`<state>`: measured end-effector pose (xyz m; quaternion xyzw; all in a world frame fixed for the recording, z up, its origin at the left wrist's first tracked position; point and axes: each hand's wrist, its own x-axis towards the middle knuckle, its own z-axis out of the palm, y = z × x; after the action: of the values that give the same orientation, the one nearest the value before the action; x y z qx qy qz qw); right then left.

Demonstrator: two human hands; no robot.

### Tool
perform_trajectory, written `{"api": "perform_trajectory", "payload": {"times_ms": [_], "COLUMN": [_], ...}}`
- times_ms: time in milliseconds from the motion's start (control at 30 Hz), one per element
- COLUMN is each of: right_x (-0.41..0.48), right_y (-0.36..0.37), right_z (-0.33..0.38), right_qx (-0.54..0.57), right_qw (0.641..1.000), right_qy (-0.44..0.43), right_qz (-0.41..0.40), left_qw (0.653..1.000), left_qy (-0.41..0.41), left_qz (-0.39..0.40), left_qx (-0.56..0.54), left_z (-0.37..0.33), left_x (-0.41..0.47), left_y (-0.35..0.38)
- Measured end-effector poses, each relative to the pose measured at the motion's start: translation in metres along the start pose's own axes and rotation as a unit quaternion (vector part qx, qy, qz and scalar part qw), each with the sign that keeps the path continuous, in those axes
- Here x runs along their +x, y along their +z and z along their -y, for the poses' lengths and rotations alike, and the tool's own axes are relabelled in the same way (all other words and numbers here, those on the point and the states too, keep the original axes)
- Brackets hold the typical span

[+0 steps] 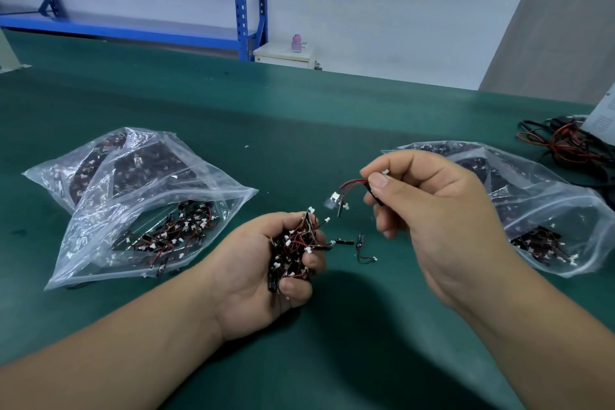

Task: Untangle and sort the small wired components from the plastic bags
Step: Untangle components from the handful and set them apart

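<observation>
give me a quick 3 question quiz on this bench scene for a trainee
1. True or false: the left hand holds a tangled clump of small black components with red wires and white plugs.
2. The right hand pinches: A) a few wired components B) a clear plastic bag C) nothing.
3. Fill in: the coil of red and black cables lies at the green table's far ___ side.
Key: 1 true; 2 A; 3 right.

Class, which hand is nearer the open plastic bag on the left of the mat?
Left. The left hand, gripping a clump of components, lies just right of the open bag; the right hand is farther right, pinching a few wired pieces.
</observation>
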<state>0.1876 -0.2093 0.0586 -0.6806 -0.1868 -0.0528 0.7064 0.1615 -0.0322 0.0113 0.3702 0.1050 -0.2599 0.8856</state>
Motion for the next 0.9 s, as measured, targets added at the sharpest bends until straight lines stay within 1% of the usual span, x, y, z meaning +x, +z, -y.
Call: {"api": "perform_trajectory", "payload": {"times_ms": [67,133,200,267,300,367,467,733,900], "right_x": [0.002,0.005,0.008,0.011,0.012,0.013,0.013,0.016,0.015], "right_y": [-0.003,-0.008,-0.015,-0.020,-0.022,-0.024,-0.026,-0.029,-0.028], "right_z": [0.000,-0.003,-0.009,-0.016,-0.020,-0.025,-0.028,-0.030,-0.031], "right_qx": [0.001,-0.039,-0.136,-0.242,-0.278,-0.314,-0.324,-0.320,-0.338], "right_qw": [1.000,0.999,0.990,0.970,0.959,0.947,0.943,0.947,0.940], "right_qy": [0.009,0.013,0.018,0.035,0.046,0.065,0.059,0.008,-0.029], "right_qz": [-0.010,-0.027,-0.032,-0.007,0.008,0.029,0.043,0.038,0.046], "left_qw": [1.000,1.000,0.999,1.000,1.000,1.000,1.000,1.000,1.000], "left_qy": [-0.001,0.001,0.004,0.007,0.007,0.007,0.008,0.009,0.009], "left_qz": [0.006,0.012,0.016,0.016,0.016,0.015,0.011,0.010,0.008], "left_qx": [-0.016,-0.027,-0.029,-0.026,-0.026,-0.024,-0.027,-0.021,-0.019], "left_z": [0.000,-0.001,-0.001,-0.001,-0.001,-0.001,-0.001,-0.001,0.000], "left_x": [0.000,-0.001,-0.001,-0.001,-0.001,-0.001,0.000,0.001,0.000], "left_y": [-0.001,-0.001,-0.001,-0.001,-0.001,0.000,-0.002,-0.002,-0.002]}}
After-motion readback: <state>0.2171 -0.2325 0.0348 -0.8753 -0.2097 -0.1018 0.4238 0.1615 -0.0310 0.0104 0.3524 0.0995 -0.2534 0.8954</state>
